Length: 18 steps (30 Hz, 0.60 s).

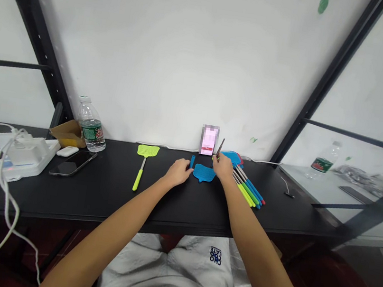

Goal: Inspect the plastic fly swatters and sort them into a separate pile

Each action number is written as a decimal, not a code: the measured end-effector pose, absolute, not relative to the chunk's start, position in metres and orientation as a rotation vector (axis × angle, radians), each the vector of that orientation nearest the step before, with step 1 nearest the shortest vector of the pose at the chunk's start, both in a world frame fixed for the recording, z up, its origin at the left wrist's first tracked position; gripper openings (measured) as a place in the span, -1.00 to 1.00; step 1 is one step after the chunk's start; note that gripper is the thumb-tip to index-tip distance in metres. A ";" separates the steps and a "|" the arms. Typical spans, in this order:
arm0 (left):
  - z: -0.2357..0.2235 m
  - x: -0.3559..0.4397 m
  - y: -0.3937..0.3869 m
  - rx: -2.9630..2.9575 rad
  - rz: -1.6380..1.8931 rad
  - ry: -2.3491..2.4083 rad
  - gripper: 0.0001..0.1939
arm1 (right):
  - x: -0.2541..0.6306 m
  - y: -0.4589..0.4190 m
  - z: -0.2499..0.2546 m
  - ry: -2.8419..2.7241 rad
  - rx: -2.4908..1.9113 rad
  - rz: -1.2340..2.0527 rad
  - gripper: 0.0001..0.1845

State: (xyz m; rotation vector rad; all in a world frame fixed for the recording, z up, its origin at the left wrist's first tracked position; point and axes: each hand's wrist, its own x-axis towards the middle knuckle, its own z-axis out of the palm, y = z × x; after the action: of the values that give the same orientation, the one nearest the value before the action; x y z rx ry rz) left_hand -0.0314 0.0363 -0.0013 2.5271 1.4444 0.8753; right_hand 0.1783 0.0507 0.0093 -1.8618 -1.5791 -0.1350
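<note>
The person's left hand (179,172) pinches a short blue stick (192,161) at its two o'clock. The right hand (223,167) grips a thin grey stick (220,147) that pokes up. Between them, a blue swatter head (203,173) lies on the black table (105,190). At the right hand's four o'clock lie bright handles (249,193). At the left hand's nine o'clock is a yellow-green swatter (137,180). A pink-screened phone (208,141) stands at the blue head's twelve o'clock.

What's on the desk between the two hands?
Head view: a blue swatter head lies on the black desk between the left hand and right hand. The left hand holds a blue handle on its near side of that gap.
</note>
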 end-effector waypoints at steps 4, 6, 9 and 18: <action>0.000 -0.031 0.036 2.535 0.875 1.453 -0.81 | 0.179 0.053 0.005 -1.610 -1.848 -0.083 -0.72; 0.001 -0.031 0.035 2.530 0.897 1.464 -0.80 | 0.177 0.051 0.008 -1.611 -1.812 -0.093 -0.72; 0.003 -0.031 0.032 2.503 0.911 1.450 -0.76 | 0.170 0.046 0.015 -1.593 -1.715 -0.124 -0.69; 0.003 -0.033 0.028 2.537 0.775 1.296 -0.76 | 0.160 0.045 0.020 -1.380 -1.321 0.293 -0.56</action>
State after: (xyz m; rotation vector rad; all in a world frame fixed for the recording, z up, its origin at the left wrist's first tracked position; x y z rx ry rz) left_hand -0.0332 0.0284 0.0031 2.5368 1.2956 0.7750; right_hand 0.1600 0.0454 0.0203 -1.3209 -1.3803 0.2927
